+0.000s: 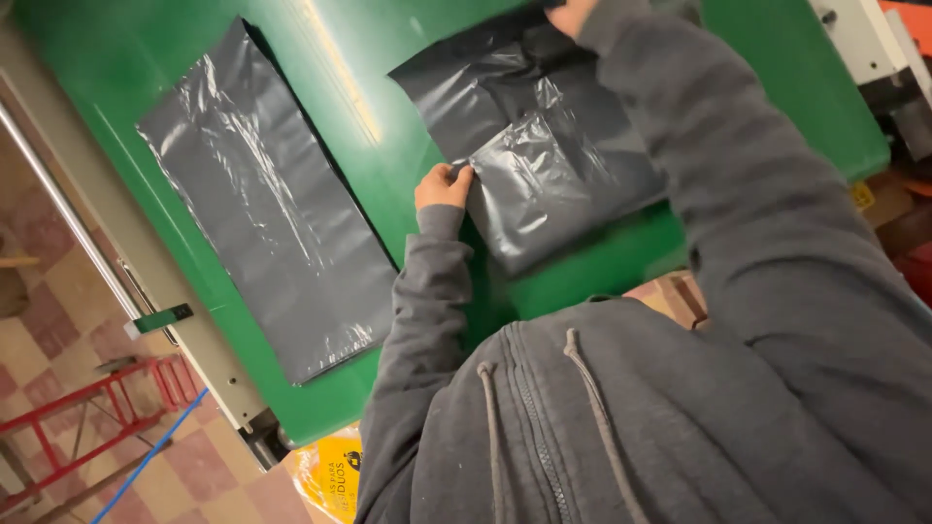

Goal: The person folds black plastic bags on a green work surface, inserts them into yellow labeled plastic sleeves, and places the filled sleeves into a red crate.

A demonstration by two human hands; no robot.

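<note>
A green table [126,58] fills the view, glossy, with a pale strip of light reflected across it. Flat on it, well to the left of the left grip [444,184], lies a long dark grey plastic bag [262,204]. Right beside that grip lies a second, crumpled dark bag [524,126], one corner folded over.

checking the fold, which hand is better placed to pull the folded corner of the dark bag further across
Probably the left hand: it already pinches the folded edge of the dark plastic bag. The right hand is at the bag's far edge, mostly out of frame.
</note>
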